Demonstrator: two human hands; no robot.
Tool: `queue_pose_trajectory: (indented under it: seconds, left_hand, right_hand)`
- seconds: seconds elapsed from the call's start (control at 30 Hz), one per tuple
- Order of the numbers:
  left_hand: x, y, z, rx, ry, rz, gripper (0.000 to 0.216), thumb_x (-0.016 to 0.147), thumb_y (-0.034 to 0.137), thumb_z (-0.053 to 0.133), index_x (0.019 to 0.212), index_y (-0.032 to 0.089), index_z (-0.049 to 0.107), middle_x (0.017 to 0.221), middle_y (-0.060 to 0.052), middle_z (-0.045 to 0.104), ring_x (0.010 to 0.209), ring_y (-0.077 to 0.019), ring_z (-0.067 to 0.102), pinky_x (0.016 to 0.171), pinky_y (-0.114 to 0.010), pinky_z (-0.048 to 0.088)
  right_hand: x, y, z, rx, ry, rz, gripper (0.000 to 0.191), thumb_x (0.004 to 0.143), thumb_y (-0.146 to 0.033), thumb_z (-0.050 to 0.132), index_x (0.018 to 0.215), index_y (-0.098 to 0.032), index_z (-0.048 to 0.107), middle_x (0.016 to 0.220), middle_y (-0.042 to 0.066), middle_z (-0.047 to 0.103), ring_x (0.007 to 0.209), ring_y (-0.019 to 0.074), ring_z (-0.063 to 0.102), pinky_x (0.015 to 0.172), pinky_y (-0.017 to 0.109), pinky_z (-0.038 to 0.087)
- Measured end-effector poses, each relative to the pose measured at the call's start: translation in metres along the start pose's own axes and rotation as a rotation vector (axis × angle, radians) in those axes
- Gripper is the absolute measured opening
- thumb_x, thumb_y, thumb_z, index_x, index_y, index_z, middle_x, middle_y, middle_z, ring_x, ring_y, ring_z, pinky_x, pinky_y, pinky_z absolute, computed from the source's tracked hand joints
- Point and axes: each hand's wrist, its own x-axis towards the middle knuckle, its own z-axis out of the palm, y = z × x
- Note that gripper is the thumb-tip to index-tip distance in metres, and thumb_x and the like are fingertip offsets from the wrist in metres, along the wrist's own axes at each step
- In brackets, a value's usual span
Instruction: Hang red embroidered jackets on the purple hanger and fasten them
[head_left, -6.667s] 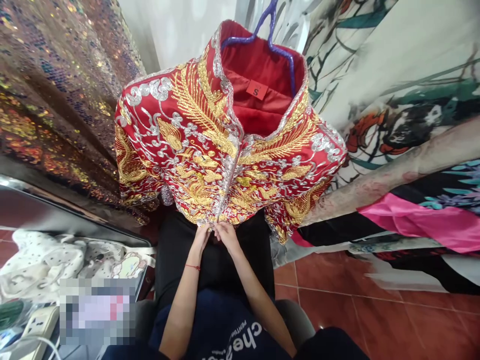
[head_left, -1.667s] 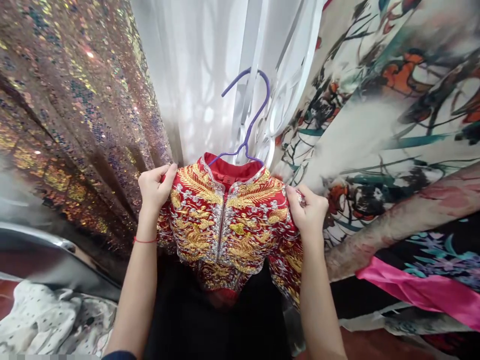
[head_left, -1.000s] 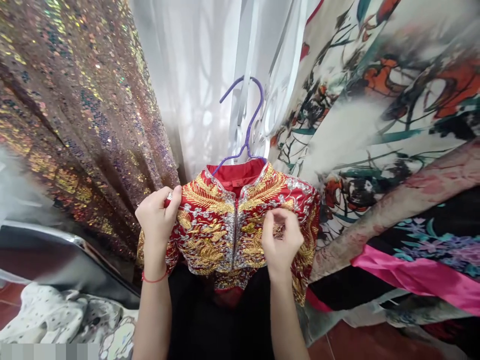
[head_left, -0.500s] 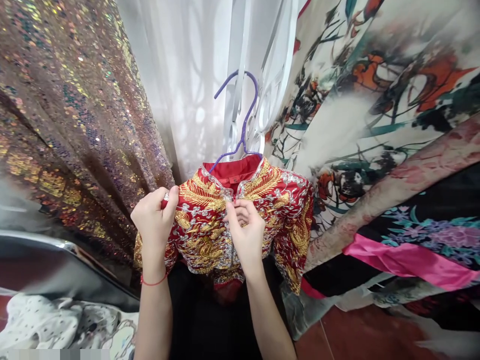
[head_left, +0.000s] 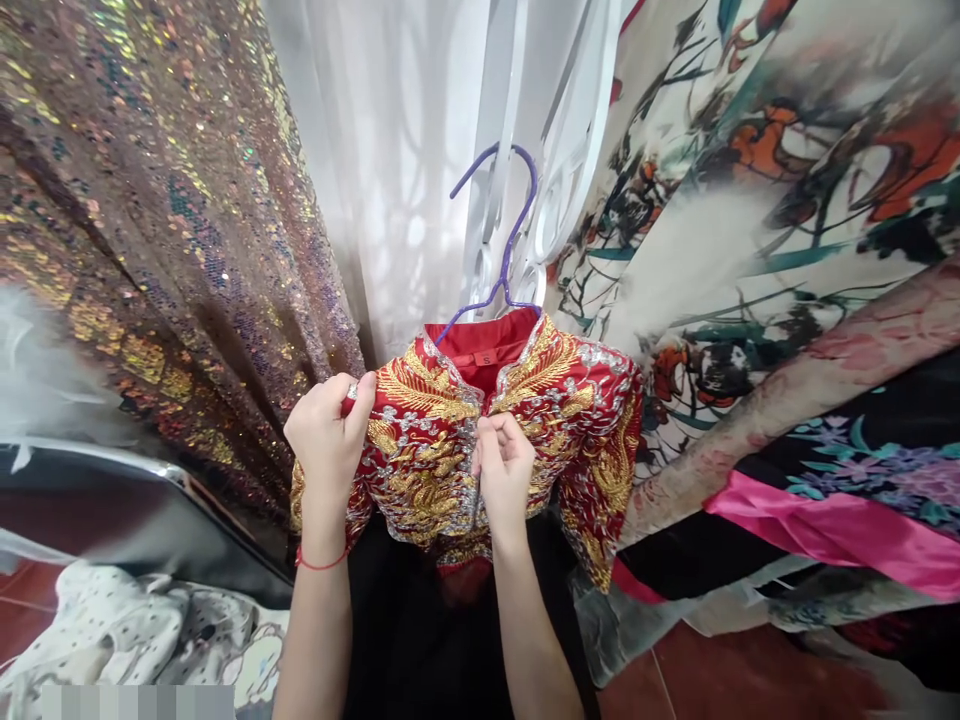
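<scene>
A red jacket (head_left: 427, 450) with gold and silver embroidery hangs on a purple wire hanger (head_left: 510, 240) in front of me. Its stand collar is parted at the throat, and a small red size label (head_left: 486, 359) shows inside. My left hand (head_left: 330, 430) is closed around the shoulder on the left side, thumb on top. At the front opening, just below the collar, my right hand (head_left: 506, 460) pinches the jacket's edge with thumb and fingers. Whatever fastener lies under those fingertips is hidden.
A sequinned curtain (head_left: 187, 200) hangs at left, white sheer fabric (head_left: 390, 160) behind. White openwork panels (head_left: 562, 200) stand behind the hanger. Flower-printed cloth (head_left: 720, 230) and a pink satin band (head_left: 832, 530) are at right. Dotted cloth (head_left: 112, 620) lies lower left beside a dark chair back (head_left: 135, 510).
My right hand has slid slightly down the front opening, and the collar gap is wider with the label showing more. My left hand keeps its hold. The whole view has shifted a little.
</scene>
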Motion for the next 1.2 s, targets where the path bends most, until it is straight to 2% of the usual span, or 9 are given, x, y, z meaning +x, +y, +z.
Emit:
queue_pose_trajectory:
  seconds: [0.17,0.27,0.33,0.43,0.5,0.6,0.8,1.03,1.2]
  left_hand:
    - [-0.003,-0.005,0.011,-0.073,0.026,0.045,0.029,0.1,0.041,0.046,0.102,0.019,0.066,0.103,-0.01,0.069,0.097,-0.0217,0.059,0.091,-0.035,0.041]
    - [-0.021,0.006,0.02,-0.124,0.098,0.018,0.043,0.094,0.041,0.059,0.131,0.019,0.056,0.137,-0.015,0.057,0.131,-0.0276,0.05,0.111,-0.043,0.036]
    - [-0.047,0.019,0.028,-0.153,0.198,-0.059,0.056,0.086,0.041,0.07,0.134,0.02,0.051,0.144,-0.017,0.048,0.138,-0.03,0.043,0.11,-0.045,0.039]
    - [-0.103,0.034,0.044,-0.256,0.296,-0.207,0.046,0.081,0.038,0.076,0.116,0.019,0.054,0.122,-0.013,0.053,0.107,-0.023,0.058,0.08,-0.033,0.052]
    - [-0.139,0.038,0.056,-0.374,0.138,-0.289,0.036,0.082,0.037,0.074,0.106,0.02,0.052,0.101,-0.005,0.053,0.073,-0.0123,0.055,0.065,-0.027,0.048]
    - [-0.175,0.036,0.068,-0.479,-0.144,-0.443,0.03,0.083,0.039,0.072,0.097,0.02,0.053,0.081,0.002,0.051,0.06,-0.0097,0.048,0.06,-0.025,0.045]
    - [-0.18,0.028,0.067,-0.587,-0.412,-0.49,0.03,0.091,0.044,0.059,0.074,0.02,0.052,0.067,0.003,0.05,0.061,-0.0113,0.046,0.062,-0.025,0.04]
    - [-0.19,0.027,0.075,-0.441,-0.547,-0.555,0.042,0.091,0.051,0.053,0.065,0.02,0.043,0.062,0.004,0.044,0.058,-0.0104,0.041,0.062,-0.024,0.035]
    - [-0.203,0.02,0.083,-0.251,-0.627,-0.607,0.026,0.088,0.04,0.056,0.071,0.021,0.049,0.066,0.004,0.053,0.062,-0.0119,0.049,0.063,-0.023,0.034]
  right_hand:
    - [-0.022,0.051,-0.023,-0.087,-0.003,0.147,0.036,0.088,-0.051,0.056,0.069,-0.024,0.041,0.05,-0.011,0.033,0.042,0.0067,0.032,0.043,0.021,0.024]
    - [-0.035,0.073,-0.036,-0.101,-0.006,0.222,0.041,0.083,-0.056,0.058,0.065,-0.025,0.038,0.05,-0.011,0.031,0.041,0.0061,0.029,0.042,0.021,0.022]
    - [-0.042,0.079,-0.036,-0.11,-0.024,0.241,0.042,0.083,-0.057,0.057,0.065,-0.024,0.038,0.05,-0.01,0.031,0.042,0.0063,0.029,0.043,0.021,0.023]
    - [-0.047,0.08,-0.031,-0.141,-0.064,0.241,0.04,0.085,-0.056,0.054,0.066,-0.024,0.04,0.051,-0.009,0.032,0.045,0.0073,0.033,0.044,0.02,0.026]
    - [-0.049,0.079,-0.028,-0.167,-0.095,0.229,0.04,0.087,-0.056,0.052,0.067,-0.024,0.041,0.051,-0.009,0.032,0.046,0.0077,0.033,0.045,0.02,0.028]
    - [-0.053,0.083,-0.029,-0.17,-0.148,0.231,0.042,0.09,-0.056,0.048,0.065,-0.024,0.04,0.05,-0.009,0.031,0.046,0.008,0.033,0.044,0.02,0.028]
    - [-0.06,0.106,-0.04,-0.218,-0.179,0.294,0.043,0.09,-0.056,0.049,0.062,-0.024,0.042,0.046,-0.008,0.034,0.043,0.0082,0.034,0.044,0.021,0.029]
    - [-0.051,0.132,-0.056,-0.232,-0.42,0.535,0.048,0.084,-0.057,0.053,0.052,-0.023,0.042,0.039,-0.005,0.044,0.035,0.0081,0.039,0.043,0.022,0.035]
    - [-0.048,0.142,-0.062,-0.224,-0.488,0.655,0.044,0.081,-0.056,0.055,0.053,-0.022,0.047,0.039,-0.002,0.05,0.035,0.0096,0.044,0.042,0.022,0.038]
